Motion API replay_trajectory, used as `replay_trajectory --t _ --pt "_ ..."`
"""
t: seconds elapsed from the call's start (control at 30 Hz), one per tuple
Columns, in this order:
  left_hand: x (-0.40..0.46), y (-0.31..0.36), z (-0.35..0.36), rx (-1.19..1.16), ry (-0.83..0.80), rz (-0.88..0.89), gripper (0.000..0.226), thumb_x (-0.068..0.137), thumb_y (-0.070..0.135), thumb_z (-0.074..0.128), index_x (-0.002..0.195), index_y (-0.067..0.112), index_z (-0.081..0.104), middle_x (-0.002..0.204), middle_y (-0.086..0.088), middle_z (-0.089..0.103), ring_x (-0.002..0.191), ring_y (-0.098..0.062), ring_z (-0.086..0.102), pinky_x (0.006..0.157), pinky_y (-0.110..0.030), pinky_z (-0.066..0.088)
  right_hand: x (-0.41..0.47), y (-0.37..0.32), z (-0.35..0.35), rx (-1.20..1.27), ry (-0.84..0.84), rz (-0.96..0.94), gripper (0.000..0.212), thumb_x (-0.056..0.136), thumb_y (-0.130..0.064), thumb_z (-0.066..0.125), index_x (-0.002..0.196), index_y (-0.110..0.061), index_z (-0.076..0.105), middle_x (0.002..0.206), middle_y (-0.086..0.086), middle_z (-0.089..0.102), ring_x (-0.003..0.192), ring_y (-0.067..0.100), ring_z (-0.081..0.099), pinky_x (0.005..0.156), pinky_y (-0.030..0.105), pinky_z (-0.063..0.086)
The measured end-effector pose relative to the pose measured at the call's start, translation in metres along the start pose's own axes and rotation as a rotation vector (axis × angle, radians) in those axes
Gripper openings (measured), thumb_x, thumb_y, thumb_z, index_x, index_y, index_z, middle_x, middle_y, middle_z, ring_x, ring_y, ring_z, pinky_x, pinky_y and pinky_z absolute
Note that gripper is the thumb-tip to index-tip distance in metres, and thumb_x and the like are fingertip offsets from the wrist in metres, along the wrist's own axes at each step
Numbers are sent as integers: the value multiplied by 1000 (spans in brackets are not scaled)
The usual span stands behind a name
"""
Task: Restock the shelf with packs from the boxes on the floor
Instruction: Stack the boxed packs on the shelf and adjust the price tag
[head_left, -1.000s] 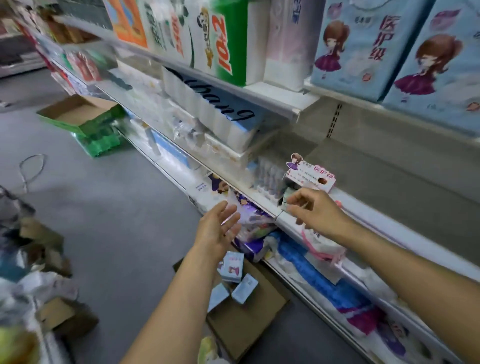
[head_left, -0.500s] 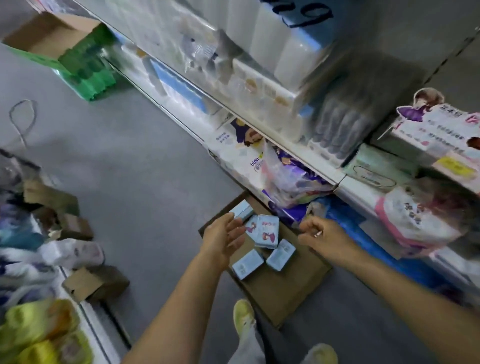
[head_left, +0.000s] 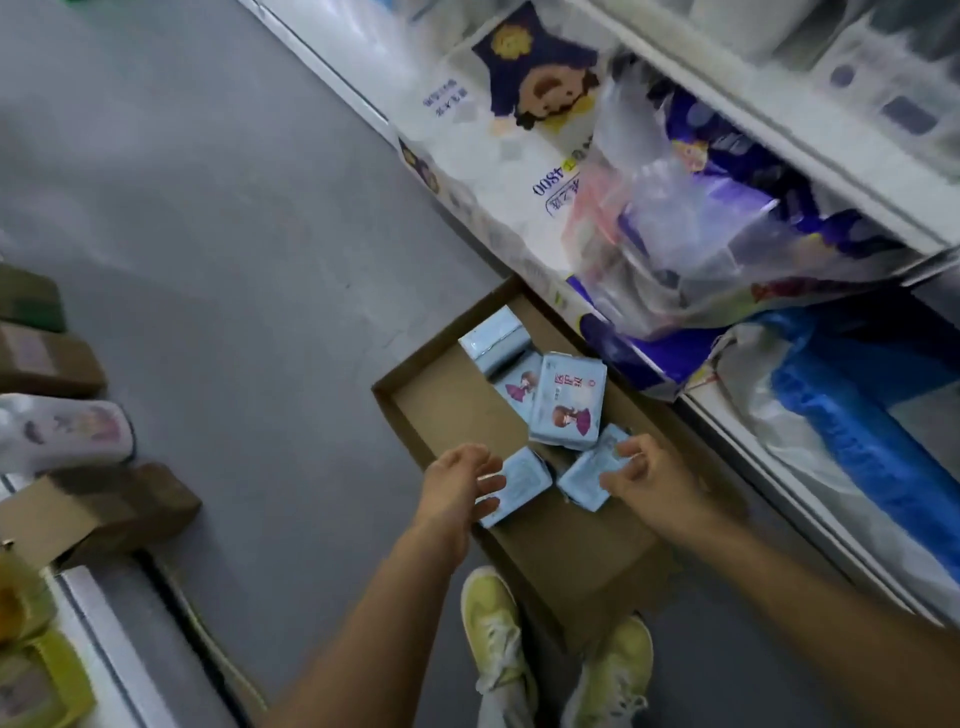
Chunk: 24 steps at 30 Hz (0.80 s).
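Head view, centre frame, flat brown cardboard box (head_left: 441, 410) on grey floor (head_left: 234, 234), 5 glossy pale-blue rectangular packs (head_left: 567, 402) inside, left hand (head_left: 460, 486) grip apart at 1 pack's edge, right hand (head_left: 647, 475) grip curling loosely over another, contact unclear, shelf (head_left: 769, 130) upper right.

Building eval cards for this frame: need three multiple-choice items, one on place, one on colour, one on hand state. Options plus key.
1. Where do the light blue packs lie?
A. in the cardboard box on the floor
B. on the top shelf
C. on the shoes

2. What colour are the shoes?
A. black
B. yellow-green
C. red

3. What does the left hand do?
A. grips a bottle
B. reaches open toward a pack
C. rests on the shelf

Key: A, packs sit inside the box; B, both shoes show yellow-green; B, fingers spread beside a pack, nothing gripped.
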<state>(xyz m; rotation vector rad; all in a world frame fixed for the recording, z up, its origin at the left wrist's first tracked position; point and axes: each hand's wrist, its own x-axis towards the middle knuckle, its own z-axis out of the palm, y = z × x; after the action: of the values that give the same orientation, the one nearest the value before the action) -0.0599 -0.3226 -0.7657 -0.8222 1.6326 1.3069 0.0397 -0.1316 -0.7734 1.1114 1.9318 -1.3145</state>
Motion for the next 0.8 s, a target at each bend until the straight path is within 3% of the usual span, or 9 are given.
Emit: replay_trajectory --t 0.1,0.17,0.23,0.3,0.43,0.57,0.63,0.73,0.8 --pt "51 -26 3 45 30 13 18 99 19 53 113 11 61 99 -7 66 79 -16 62 66 -27 50 50 15 28 -32 50 8 52 88 -21 69 132 -14 40 123 5 46 104 14 48 75 22 43" --pt "83 -46 5 110 41 23 22 98 17 57 119 14 59 103 -6 64 87 -17 59 69 -27 48 82 22 47 -37 85 15 62 82 -27 75 131 -17 38 127 6 47 110 19 52 90 37 50" --pt "110 -66 6 213 40 66 42 95 18 63 135 14 51 119 -6 61 98 -17 57 75 -27 48 111 30 63 -54 139 14 78 67 -44 81 127 -23 37 125 7 50 113 26 56 90 49 52" --pt "137 -86 6 346 26 138 65 90 18 70 147 16 39 141 -3 49 115 -17 52 89 -31 49 137 30 78 -101 207 11 101 58 -57 80 139 -23 29 132 8 46 121 30 50 95 54 48" --pt "181 -117 3 820 29 335 105 76 31 82 156 25 14 159 -1 23 145 -23 24 117 -50 29 181 19 104 -166 297 84 128 67 -60 77 152 -20 -10 154 13 11 137 39 24 106 58 34" --pt "216 -149 8 1255 -1 496 124 72 47 81 156 22 -7 164 -1 1 151 -23 -1 123 -47 2 218 28 130 -210 355 105 140 62 -68 75 149 -20 -24 158 12 -14 140 42 15 107 60 32" --pt "229 -161 12 1367 -2 551 130 70 50 81 155 21 -13 163 -2 -2 151 -25 -5 121 -49 -6 227 34 134 -225 392 107 139 64 -62 78 149 -19 -24 158 13 -15 138 41 15 107 59 31" --pt "243 -172 17 1513 89 611 123 76 37 78 154 21 -16 159 -6 6 149 -28 3 119 -54 -3 233 44 134 -228 434 66 132 68 -51 78 150 -20 -21 156 12 -3 132 37 21 106 56 32" --pt "246 -172 20 1589 159 627 108 83 22 68 154 20 -13 152 -8 20 142 -29 19 119 -52 8 233 50 131 -239 429 28 129 67 -48 77 150 -23 -19 153 10 4 129 35 23 102 54 34"
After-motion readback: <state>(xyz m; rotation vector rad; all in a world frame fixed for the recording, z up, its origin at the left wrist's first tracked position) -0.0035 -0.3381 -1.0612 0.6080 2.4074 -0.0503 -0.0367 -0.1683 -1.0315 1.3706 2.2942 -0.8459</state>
